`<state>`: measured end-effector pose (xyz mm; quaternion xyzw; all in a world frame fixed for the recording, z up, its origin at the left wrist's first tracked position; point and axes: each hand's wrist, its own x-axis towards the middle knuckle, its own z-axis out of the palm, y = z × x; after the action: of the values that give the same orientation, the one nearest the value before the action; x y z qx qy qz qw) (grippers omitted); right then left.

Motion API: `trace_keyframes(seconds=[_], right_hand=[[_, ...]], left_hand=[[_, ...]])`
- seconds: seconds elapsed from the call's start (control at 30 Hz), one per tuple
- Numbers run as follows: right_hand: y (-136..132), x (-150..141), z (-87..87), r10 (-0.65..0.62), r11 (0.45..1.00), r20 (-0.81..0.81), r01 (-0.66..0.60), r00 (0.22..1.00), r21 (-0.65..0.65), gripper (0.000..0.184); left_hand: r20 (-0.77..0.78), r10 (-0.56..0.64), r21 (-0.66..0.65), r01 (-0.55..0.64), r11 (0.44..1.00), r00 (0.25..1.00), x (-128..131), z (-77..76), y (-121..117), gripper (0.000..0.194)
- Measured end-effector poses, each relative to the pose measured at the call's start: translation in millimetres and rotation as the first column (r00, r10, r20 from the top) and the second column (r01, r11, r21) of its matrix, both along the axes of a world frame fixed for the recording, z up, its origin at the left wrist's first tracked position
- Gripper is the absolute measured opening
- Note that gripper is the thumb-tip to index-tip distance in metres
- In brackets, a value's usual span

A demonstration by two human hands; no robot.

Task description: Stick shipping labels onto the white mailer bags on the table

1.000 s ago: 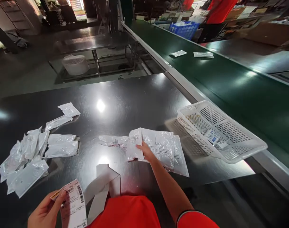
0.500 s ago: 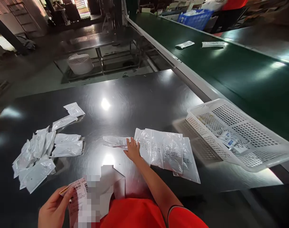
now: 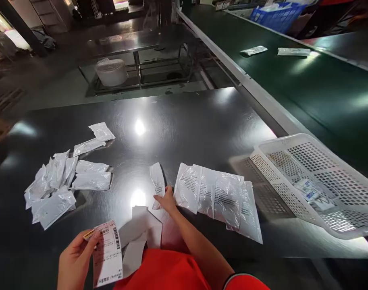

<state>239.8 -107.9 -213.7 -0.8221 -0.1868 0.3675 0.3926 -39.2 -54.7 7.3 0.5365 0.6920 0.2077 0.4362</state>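
My left hand (image 3: 79, 251) pinches a printed shipping label (image 3: 108, 257) with a barcode, low in the head view. The label joins or overlaps a pale strip of paper (image 3: 141, 227) folded near my body; I cannot tell which. My right hand (image 3: 166, 199) is closed on the lower end of a narrow white plastic mailer (image 3: 157, 177), which points away from me on the metal table. Just right of that hand lies an overlapping row of larger flat mailers (image 3: 215, 193) with black print.
A heap of white packets (image 3: 52, 187) lies on the left of the metal table (image 3: 184, 133). At right sits a white perforated basket (image 3: 268, 171) with small packs inside. Beyond it runs a green conveyor belt (image 3: 292, 84) carrying two packets, with a blue crate (image 3: 276, 18) behind.
The narrow mailer has swung from lying sideways to pointing away from me, now in my right hand's grasp. My left hand has turned the label more face-up. The view has shifted somewhat.
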Motion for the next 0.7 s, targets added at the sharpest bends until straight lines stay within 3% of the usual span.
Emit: trace_keyframes(seconds=[0.07, 0.1, 0.17, 0.23, 0.3, 0.37, 0.47, 0.57, 0.7], right_hand=[[-3, -9, 1.3, 0.096, 0.992, 0.249, -0.071, 0.964, -0.108, 0.074], [-1, -10, 1.9, 0.178, 0.980, 0.392, -0.126, 0.903, -0.156, 0.074], [10, -6, 1.4, 0.376, 0.926, 0.613, -0.289, 0.694, -0.241, 0.067], [24, 4, -2.8, 0.524, 0.836, 0.685, -0.460, 0.506, -0.299, 0.061], [35, 16, -10.9, 0.621, 0.751, 0.667, -0.557, 0.413, -0.354, 0.060], [37, 25, -20.4, 0.645, 0.737, 0.644, -0.558, 0.412, -0.381, 0.060], [28, 33, -27.8, 0.589, 0.792, 0.675, -0.481, 0.443, -0.375, 0.061], [29, 35, -19.1, 0.603, 0.784, 0.675, -0.471, 0.425, -0.404, 0.057], [63, 35, 1.4, 0.644, 0.759, 0.640, -0.453, 0.419, -0.468, 0.043]], left_hand=[[0.032, -0.026, 0.005, 0.026, 1.000, 0.999, 2, -1.3, 2, 0.058], [0.040, -0.033, 0.003, 0.033, 0.999, 0.999, 2, -1.3, 3, 0.058], [0.044, -0.030, -0.015, 0.031, 0.999, 0.999, 2, -0.5, 3, 0.057], [0.048, -0.008, -0.035, 0.010, 0.999, 0.999, 1, -0.4, 3, 0.058], [0.054, 0.013, -0.058, -0.010, 0.998, 0.998, -1, -1.7, 2, 0.059], [0.051, 0.037, -0.056, -0.035, 0.998, 0.998, -4, -3.8, 2, 0.059], [0.023, 0.067, -0.058, -0.066, 0.996, 0.997, -6, -6.2, 2, 0.059], [0.024, 0.074, -0.077, -0.072, 0.994, 0.997, -4, -6.6, 4, 0.058], [0.049, 0.057, -0.083, -0.053, 0.995, 0.997, 7, -4.5, 7, 0.055]])
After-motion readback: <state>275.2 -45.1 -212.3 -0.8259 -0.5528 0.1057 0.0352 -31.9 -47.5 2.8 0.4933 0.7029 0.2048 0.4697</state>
